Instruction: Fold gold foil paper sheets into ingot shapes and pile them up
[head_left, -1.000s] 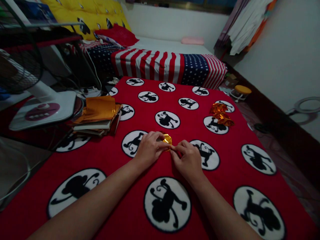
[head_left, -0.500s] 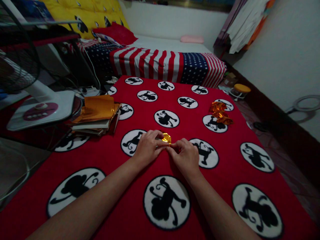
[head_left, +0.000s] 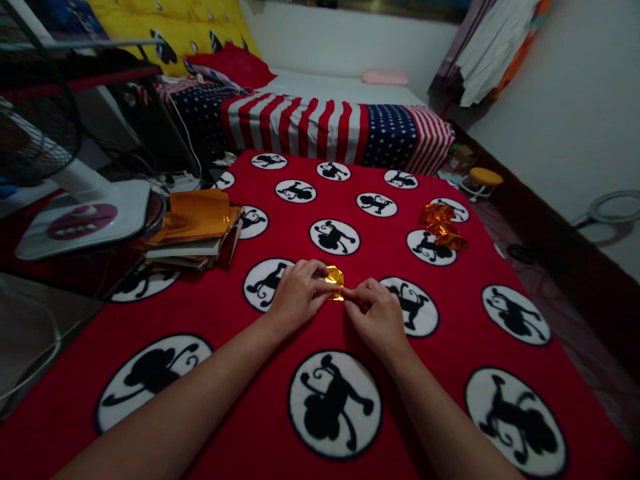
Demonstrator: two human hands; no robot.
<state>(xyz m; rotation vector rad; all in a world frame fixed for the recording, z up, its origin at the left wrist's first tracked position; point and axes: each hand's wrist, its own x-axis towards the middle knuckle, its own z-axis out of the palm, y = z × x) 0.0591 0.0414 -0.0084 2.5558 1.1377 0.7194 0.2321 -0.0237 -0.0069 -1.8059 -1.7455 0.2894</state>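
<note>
A small piece of gold foil [head_left: 335, 276] lies on the red cloth [head_left: 260, 393] between my hands. My left hand [head_left: 299, 291] is closed on the foil's left side, its fingers covering part of it. The fingertips of my right hand [head_left: 376, 312] touch the foil's right lower edge, index finger extended and thumb below it; whether they pinch it is too small to tell. Folded orange-gold foil shapes [head_left: 444, 230] sit on the cloth at the right. On the left is a stack of gold paper sheets [head_left: 196, 217].
A white fan base [head_left: 85, 217] stands left of the paper stack. Behind the cloth is a bed with a striped and starred cover [head_left: 300, 127]. A stool with a yellow seat [head_left: 485, 177] is on the floor at the right.
My right hand has shifted slightly right and its thumb has come away from my left fingers. More of the foil's lower edge shows between the hands.
</note>
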